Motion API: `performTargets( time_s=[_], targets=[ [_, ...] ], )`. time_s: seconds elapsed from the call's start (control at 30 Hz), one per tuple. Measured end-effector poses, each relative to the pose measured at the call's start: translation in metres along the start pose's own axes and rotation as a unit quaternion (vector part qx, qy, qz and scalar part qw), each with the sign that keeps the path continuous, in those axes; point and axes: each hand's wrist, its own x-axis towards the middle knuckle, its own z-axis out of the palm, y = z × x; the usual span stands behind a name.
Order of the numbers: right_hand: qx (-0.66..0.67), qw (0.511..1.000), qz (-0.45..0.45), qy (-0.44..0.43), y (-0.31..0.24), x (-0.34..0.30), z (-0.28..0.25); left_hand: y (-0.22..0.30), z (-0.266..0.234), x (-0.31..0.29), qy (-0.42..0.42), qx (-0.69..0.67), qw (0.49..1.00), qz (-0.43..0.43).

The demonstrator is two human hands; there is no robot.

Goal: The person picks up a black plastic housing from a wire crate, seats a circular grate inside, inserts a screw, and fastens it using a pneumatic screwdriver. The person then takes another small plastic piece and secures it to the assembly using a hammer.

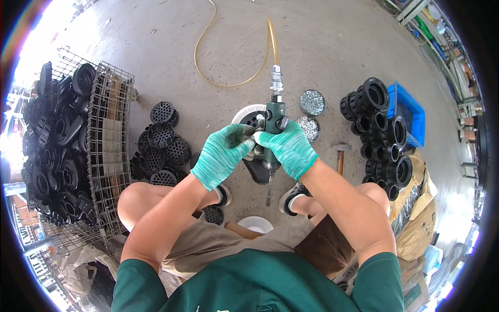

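Both my hands wear green striped work gloves and meet in front of me over the floor. My right hand [292, 148] is closed round a dark green air screwdriver [275, 115], whose bit points back toward me. Beside the tool, my left hand [221, 156] has its fingers curled in, thumb pressed near my right thumb; what it pinches, if anything, is hidden. Below the hands a white round container [243, 113] and a black part are partly covered. Just right of the tool sit two round tins, one of small silvery pieces [312, 102], the other of pale pieces [310, 128].
A yellowish air hose [196, 52] loops over the floor ahead. At left, a wire cage [110, 151] holds black parts, with perforated black discs [161, 135] beside it. At right lie a hammer [341, 156], stacked black rings [375, 93] and a blue crate [410, 114].
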Motion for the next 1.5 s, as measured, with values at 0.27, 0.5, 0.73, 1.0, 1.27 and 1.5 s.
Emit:
performTargets(
  time_s=[0.27, 0.5, 0.73, 1.0, 1.27, 1.5],
  targets=[
    [0.08, 0.994, 0.005, -0.069, 0.002, 0.001, -0.005, 0.009, -0.013, -0.003, -0.048, -0.264, 0.954, -0.13],
    [0.087, 0.994, -0.023, -0.067, 0.005, 0.003, -0.001, 0.014, -0.017, -0.005, -0.041, -0.239, 0.96, -0.142],
    [0.031, 0.996, -0.056, -0.069, -0.006, -0.004, 0.01, 0.006, -0.021, -0.006, -0.062, -0.209, 0.967, -0.132],
    [0.125, 0.987, -0.024, -0.098, 0.009, 0.005, 0.005, -0.003, -0.015, -0.01, -0.043, -0.089, 0.995, -0.023],
    [0.123, 0.989, -0.048, -0.069, -0.003, 0.006, 0.0, -0.007, -0.017, -0.007, -0.006, 0.006, 1.0, 0.015],
    [0.211, 0.94, -0.264, 0.04, -0.087, 0.0, -0.004, -0.018, -0.024, -0.004, 0.014, 0.012, 1.0, 0.01]
  ],
)
